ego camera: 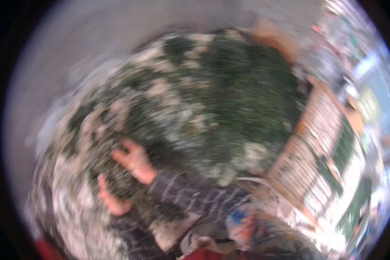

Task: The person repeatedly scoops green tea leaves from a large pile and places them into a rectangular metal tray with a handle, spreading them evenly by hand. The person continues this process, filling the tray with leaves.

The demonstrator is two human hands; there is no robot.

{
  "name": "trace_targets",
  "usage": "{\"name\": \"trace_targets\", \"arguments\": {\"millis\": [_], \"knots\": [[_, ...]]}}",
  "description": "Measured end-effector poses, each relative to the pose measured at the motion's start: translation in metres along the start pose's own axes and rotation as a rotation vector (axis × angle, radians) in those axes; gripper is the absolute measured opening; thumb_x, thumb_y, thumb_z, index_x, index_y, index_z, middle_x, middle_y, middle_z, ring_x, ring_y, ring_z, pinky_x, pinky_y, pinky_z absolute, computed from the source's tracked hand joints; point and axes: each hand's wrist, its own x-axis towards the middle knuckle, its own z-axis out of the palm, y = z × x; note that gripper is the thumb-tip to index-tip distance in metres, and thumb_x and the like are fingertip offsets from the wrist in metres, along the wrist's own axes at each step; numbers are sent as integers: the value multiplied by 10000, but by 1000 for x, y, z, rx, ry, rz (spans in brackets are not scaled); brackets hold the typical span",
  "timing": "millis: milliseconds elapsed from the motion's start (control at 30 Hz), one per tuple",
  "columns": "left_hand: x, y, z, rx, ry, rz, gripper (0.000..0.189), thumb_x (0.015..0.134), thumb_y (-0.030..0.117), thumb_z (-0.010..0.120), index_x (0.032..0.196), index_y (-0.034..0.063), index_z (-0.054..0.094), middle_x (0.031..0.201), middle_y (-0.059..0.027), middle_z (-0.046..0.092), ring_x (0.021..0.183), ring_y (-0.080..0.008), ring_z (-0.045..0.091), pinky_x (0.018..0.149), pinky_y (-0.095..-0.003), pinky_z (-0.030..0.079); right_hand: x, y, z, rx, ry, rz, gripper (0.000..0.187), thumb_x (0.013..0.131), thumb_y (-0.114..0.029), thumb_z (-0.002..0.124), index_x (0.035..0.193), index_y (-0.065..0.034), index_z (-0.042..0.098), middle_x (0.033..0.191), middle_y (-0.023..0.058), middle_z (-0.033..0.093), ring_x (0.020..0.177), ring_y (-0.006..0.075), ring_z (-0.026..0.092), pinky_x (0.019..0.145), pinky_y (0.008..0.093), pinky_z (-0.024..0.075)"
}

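Note:
Motion blur covers the whole head view. My left hand (113,201) is at the lower left, over a mottled green and off-white mass (169,107) whose material is too blurred to name. Just above and to the right of it is my right hand (136,162), with its fingers apart and nothing plainly held. Dark green stuff (112,172) lies between and beside the two hands; whether either hand touches it cannot be told. The left hand's fingers are too smeared to show a grip. Both sleeves are dark with light marks.
A brown-edged, box-like object (295,169) with pale, lined panels stands at the right. Blurred, mixed items lie beyond it. Grey floor (68,48) curves along the upper left. A multicoloured patterned fabric (247,224) is near my body at the bottom.

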Motion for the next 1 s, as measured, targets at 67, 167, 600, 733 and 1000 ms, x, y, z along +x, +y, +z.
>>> {"name": "trace_targets", "arguments": {"millis": [67,167,600,733,1000], "knots": [[-8,-11,13,562,-19,-39,632,975,430,466,1463,43,356,1446,-176,431,1278,-303,473,1063,-470,412,-11,-6,-27,-144,91,66,623,856,-299,742,1326,33,503,1113,98,666,969,160,595,836,303,490],[-21,-33,39,927,-35,-6,682,935,406,504,1464,7,346,1435,-216,432,1281,-335,464,1052,-472,399,-40,-28,-78,55,121,246,742,875,-283,748,1428,48,380,1108,54,664,768,48,537,626,242,463],[-199,-172,351,310,-569,6,525,955,224,564,1359,-85,432,1349,-212,529,1169,-296,567,999,-420,462,-288,-262,-339,72,814,-310,716,835,-345,770,1346,64,479,1057,127,678,944,153,619,839,302,495],[-291,-213,496,104,-833,-440,464,979,137,499,1393,-52,410,1303,-175,581,1149,-270,589,987,-390,483,-411,-366,-433,118,809,-641,724,795,-436,789,1273,40,527,1142,120,649,1001,167,597,900,305,480],[-466,-328,769,157,-1397,393,393,1027,194,415,1358,-10,475,1321,-157,569,1166,-237,580,1038,-378,442,-623,-559,-601,54,1255,-956,917,816,-246,791,1441,125,231,1221,258,603,1101,283,606,968,348,486]]}}
